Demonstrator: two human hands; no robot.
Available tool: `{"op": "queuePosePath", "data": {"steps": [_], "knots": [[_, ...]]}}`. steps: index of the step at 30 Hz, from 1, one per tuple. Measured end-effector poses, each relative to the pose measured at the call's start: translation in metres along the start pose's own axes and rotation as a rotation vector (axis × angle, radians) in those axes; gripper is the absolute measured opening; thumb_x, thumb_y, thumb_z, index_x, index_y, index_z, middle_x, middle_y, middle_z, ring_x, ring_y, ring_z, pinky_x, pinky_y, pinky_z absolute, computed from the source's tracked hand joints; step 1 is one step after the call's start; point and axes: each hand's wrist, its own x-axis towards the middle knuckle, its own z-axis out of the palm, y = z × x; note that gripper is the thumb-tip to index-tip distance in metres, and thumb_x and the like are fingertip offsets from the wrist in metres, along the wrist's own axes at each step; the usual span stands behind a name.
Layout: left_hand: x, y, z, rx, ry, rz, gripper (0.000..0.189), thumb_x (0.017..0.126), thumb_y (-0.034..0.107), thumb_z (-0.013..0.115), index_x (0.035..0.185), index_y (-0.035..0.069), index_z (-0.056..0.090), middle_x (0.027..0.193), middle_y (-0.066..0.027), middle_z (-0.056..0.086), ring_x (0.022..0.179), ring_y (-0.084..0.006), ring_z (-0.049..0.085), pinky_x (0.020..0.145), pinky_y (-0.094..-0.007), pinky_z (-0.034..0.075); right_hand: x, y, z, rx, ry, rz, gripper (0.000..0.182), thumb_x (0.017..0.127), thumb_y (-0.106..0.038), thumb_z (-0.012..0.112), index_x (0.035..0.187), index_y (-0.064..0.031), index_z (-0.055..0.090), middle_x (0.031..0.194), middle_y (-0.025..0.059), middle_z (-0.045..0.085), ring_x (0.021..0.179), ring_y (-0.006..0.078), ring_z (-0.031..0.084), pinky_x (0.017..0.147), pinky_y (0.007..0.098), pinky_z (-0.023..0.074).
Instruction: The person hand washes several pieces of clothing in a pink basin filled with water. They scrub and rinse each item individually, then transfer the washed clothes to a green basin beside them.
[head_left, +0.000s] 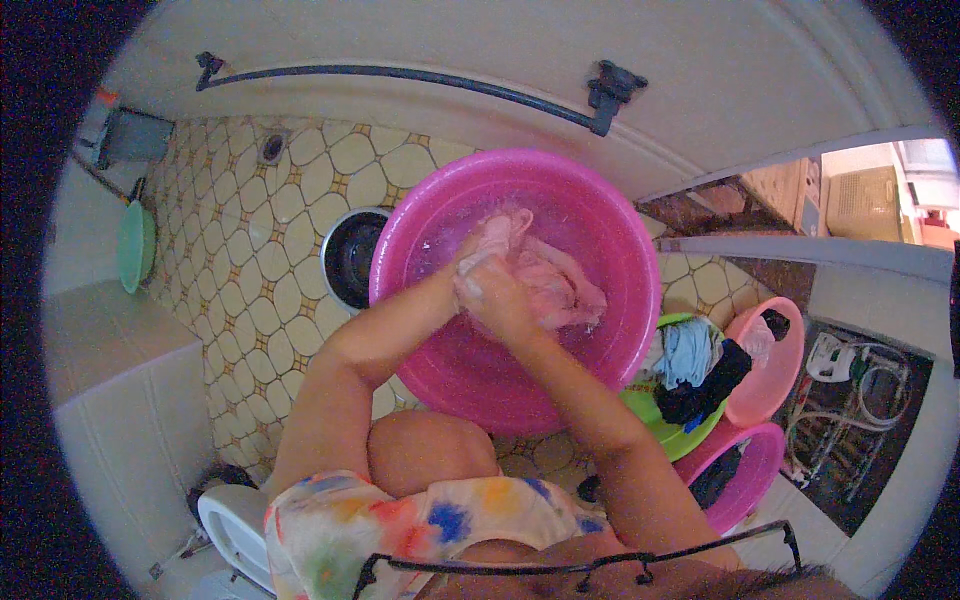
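A wide pink plastic basin (480, 397) stands on the floor before me, with water in it. Bunched over that water is a wet pale-pink cloth (551, 281), possibly a garment. My right hand (491, 292) is closed around a gathered part of it. Close against it, my left hand (466, 259) grips the same cloth, its fingers largely covered by the fabric and the other hand. The cloth's lower folds spread to the right and touch the water.
A dark-lined metal bowl (352, 259) sits left of the basin. At right stand a green basin (637, 409) holding clothes, a salmon basin (787, 352) and a smaller magenta basin (765, 480). A towel bar (420, 73) crosses the wall; a toilet (236, 525) is at lower left.
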Motion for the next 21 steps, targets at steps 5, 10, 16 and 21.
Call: {"op": "queuePosePath", "data": {"steps": [5, 10, 16, 21], "knots": [[-0.009, -0.012, 0.015, -0.150, 0.101, 0.071, 0.030, 0.086, 0.035, 0.048, 0.093, 0.008, 0.059, 0.089, -0.0080, 0.062, 0.074, -0.0220, 0.060, 0.063, -0.0368, 0.050, 0.022, 0.094, 0.023, -0.275, -0.229, 0.421, 0.027, 0.086, -0.029, 0.049, 0.093, -0.0063, 0.061, 0.085, 0.0169, 0.057, 0.083, 0.0302, 0.058, 0.073, 0.0390, 0.0480], [-0.062, 0.028, 0.022, 0.298, 0.371, 0.035, 0.021, 0.083, 0.025, 0.054, 0.085, 0.004, 0.059, 0.085, -0.0100, 0.060, 0.081, -0.0251, 0.060, 0.070, -0.0407, 0.047, 0.027, 0.078, -0.033, -0.041, -0.167, 0.306, 0.026, 0.085, -0.027, 0.053, 0.096, -0.0048, 0.060, 0.104, 0.0180, 0.054, 0.101, 0.0323, 0.052, 0.082, 0.0407, 0.0454], [-0.077, 0.020, -0.015, 1.402, 0.346, -0.119, 0.037, 0.078, 0.025, 0.055, 0.111, 0.008, 0.051, 0.121, -0.0210, 0.043, 0.097, -0.0388, 0.055, 0.083, -0.0447, 0.046, 0.012, 0.096, -0.054, -0.047, -0.042, 0.334, 0.038, 0.080, -0.029, 0.060, 0.114, -0.0132, 0.056, 0.130, 0.0185, 0.038, 0.116, 0.0369, 0.041, 0.094, 0.0450, 0.0377], [-0.079, 0.012, -0.038, 1.948, 0.334, 0.299, 0.065, 0.073, 0.025, 0.063, 0.131, 0.017, 0.035, 0.127, -0.0220, 0.037, 0.108, -0.0409, 0.049, 0.089, -0.0497, 0.041, -0.021, 0.107, -0.033, -0.394, -0.392, 0.227, 0.040, 0.078, -0.027, 0.062, 0.113, -0.0095, 0.055, 0.118, 0.0215, 0.048, 0.109, 0.0349, 0.048, 0.088, 0.0458, 0.0403]]}}
